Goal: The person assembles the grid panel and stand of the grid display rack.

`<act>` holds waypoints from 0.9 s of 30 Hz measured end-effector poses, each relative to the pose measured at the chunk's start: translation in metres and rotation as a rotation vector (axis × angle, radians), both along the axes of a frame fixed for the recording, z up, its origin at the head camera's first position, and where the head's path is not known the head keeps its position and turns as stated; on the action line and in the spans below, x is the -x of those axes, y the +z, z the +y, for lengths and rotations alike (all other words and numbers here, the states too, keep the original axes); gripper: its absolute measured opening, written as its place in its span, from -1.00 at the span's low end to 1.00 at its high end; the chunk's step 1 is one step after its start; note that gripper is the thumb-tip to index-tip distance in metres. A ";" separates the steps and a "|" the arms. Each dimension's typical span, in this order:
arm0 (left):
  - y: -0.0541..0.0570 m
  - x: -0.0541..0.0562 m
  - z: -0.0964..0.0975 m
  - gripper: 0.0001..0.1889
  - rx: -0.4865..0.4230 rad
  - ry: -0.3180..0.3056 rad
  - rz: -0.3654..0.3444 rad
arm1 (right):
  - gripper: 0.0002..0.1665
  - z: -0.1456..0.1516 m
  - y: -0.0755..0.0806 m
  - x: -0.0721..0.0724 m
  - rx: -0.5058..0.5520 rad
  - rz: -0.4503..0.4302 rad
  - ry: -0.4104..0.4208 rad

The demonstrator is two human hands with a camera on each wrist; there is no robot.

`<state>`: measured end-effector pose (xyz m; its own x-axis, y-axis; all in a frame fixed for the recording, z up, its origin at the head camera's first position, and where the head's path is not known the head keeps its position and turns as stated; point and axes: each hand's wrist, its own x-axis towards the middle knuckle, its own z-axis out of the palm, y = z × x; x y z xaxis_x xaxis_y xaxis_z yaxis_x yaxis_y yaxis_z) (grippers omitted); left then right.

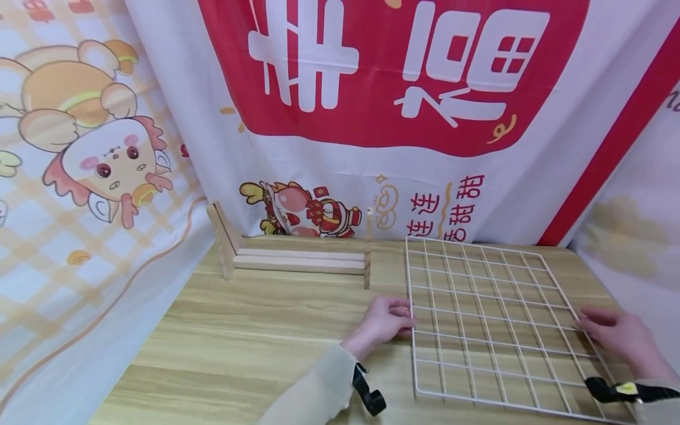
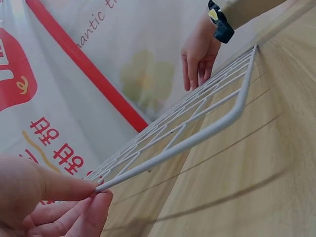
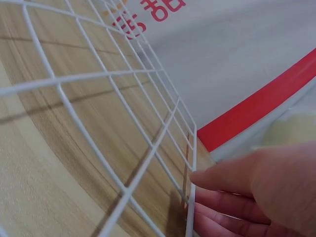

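A white wire grid panel lies nearly level over the right side of the wooden table, with its shadow beneath it in the left wrist view. My left hand pinches its left edge rod between thumb and fingers. At the opposite edge my right hand holds the rim, the thumb against the rod and the other fingers below it. A pale wooden frame with crossbars between two upright end pieces stands at the back, left of the panel.
A white cloth with red print hangs behind the table. Patterned cloth closes off the left side, and another pale cloth hangs on the right. Light wood-grain tabletop extends to the left of my left arm.
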<state>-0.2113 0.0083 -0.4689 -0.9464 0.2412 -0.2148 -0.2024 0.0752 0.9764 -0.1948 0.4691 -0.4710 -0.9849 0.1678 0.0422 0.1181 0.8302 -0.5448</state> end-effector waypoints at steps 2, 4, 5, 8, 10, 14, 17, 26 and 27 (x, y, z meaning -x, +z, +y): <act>0.001 0.000 -0.003 -0.55 0.007 -0.004 0.012 | -0.41 0.001 0.000 -0.001 -0.015 0.004 0.001; 0.002 0.000 -0.005 -0.55 0.010 -0.004 0.027 | -0.41 0.001 0.000 -0.002 -0.020 0.003 -0.001; 0.003 0.000 -0.006 -0.56 0.008 -0.004 0.032 | -0.41 0.001 0.000 -0.002 -0.019 0.000 -0.004; 0.005 0.000 -0.008 -0.56 0.019 -0.002 0.056 | -0.43 -0.001 0.001 -0.002 -0.031 0.009 -0.006; 0.006 0.000 -0.009 -0.56 0.018 -0.001 0.065 | -0.43 -0.002 0.003 -0.002 -0.032 0.010 -0.011; 0.006 0.001 -0.011 -0.56 0.031 0.001 0.078 | -0.44 -0.003 0.004 -0.002 -0.034 0.015 -0.029; 0.005 0.002 -0.011 -0.56 0.036 0.002 0.089 | -0.47 -0.004 0.006 -0.002 -0.041 0.019 -0.050; 0.011 0.007 -0.016 -0.54 0.030 -0.001 0.155 | -0.49 -0.006 0.018 0.004 0.094 0.020 -0.061; 0.013 0.006 -0.017 -0.54 0.026 0.001 0.155 | -0.49 -0.007 0.019 0.004 0.111 0.023 -0.065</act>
<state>-0.2175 -0.0087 -0.4560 -0.9691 0.2362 -0.0717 -0.0490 0.1005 0.9937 -0.1990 0.4622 -0.4520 -0.9709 0.2358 0.0424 0.1558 0.7559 -0.6358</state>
